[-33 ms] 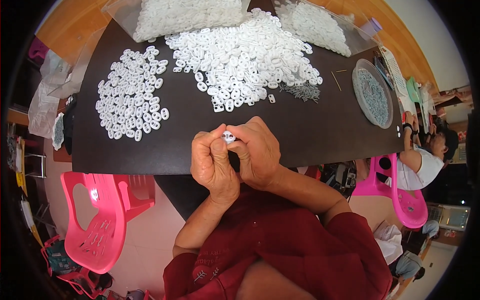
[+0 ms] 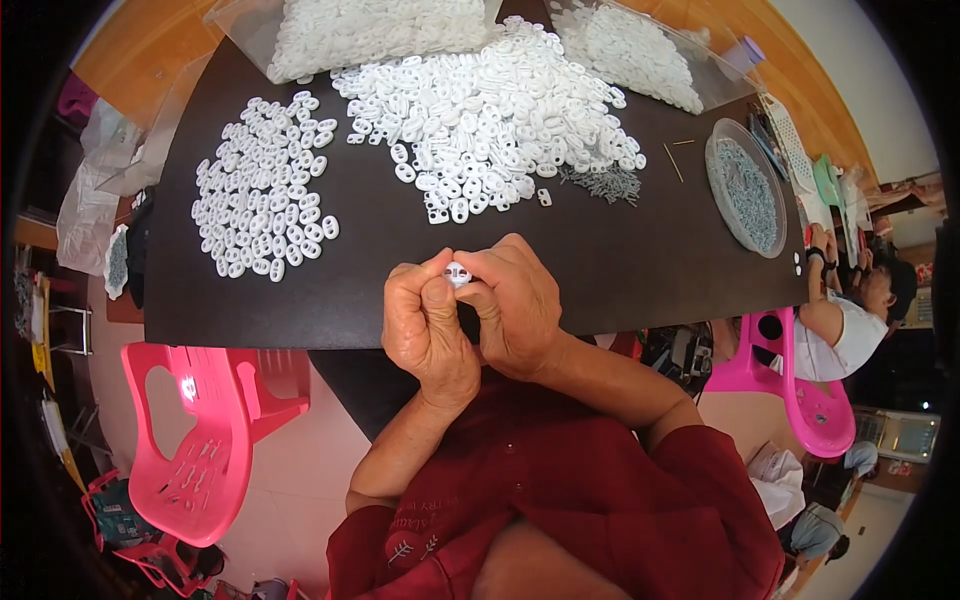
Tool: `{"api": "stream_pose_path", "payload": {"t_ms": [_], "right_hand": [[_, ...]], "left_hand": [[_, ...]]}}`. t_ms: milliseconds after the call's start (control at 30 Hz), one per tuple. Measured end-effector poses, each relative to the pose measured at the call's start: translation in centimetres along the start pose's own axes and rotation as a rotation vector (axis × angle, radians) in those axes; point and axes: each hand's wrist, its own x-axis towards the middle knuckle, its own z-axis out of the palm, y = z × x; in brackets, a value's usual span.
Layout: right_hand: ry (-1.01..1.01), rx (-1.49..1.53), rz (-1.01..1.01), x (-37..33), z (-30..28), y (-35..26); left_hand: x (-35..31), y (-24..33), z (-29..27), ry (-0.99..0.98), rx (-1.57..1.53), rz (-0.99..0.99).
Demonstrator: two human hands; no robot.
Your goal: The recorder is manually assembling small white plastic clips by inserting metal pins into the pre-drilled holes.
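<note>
My left hand [image 2: 428, 325] and my right hand [image 2: 515, 305] are pressed together over the near edge of the dark table [image 2: 640, 260]. Their fingertips pinch one small white plastic piece [image 2: 457, 273] between them. Beyond the hands lies a big heap of the same white oval pieces [image 2: 490, 110]. A flatter spread of such pieces [image 2: 262, 200] covers the table's left side. A small pile of grey metal pins [image 2: 600, 183] lies beside the heap on its right.
A round clear dish of grey metal parts [image 2: 745, 190] sits at the table's right. Clear bags of white pieces [image 2: 370, 25] lie at the back. A pink plastic chair [image 2: 200, 440] stands lower left. Another person [image 2: 850, 310] sits on a pink chair at the right.
</note>
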Motion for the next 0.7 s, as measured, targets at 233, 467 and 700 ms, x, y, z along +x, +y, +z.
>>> {"api": "stream_pose_path", "payload": {"t_ms": [233,467,700], "right_hand": [[-0.019,-0.032,-0.016,0.0,0.1,0.1],[-0.009,-0.040,-0.036,-0.2,0.3,0.3],[-0.042,0.012,0.068,0.8,-0.2,-1.0]], "left_hand": [[0.2,-0.3,-0.1,0.012,0.037,0.047],[0.3,-0.8,-0.1,0.020,0.045,0.055],[0.4,0.9,-0.3,-0.013,-0.057,-0.101]]}}
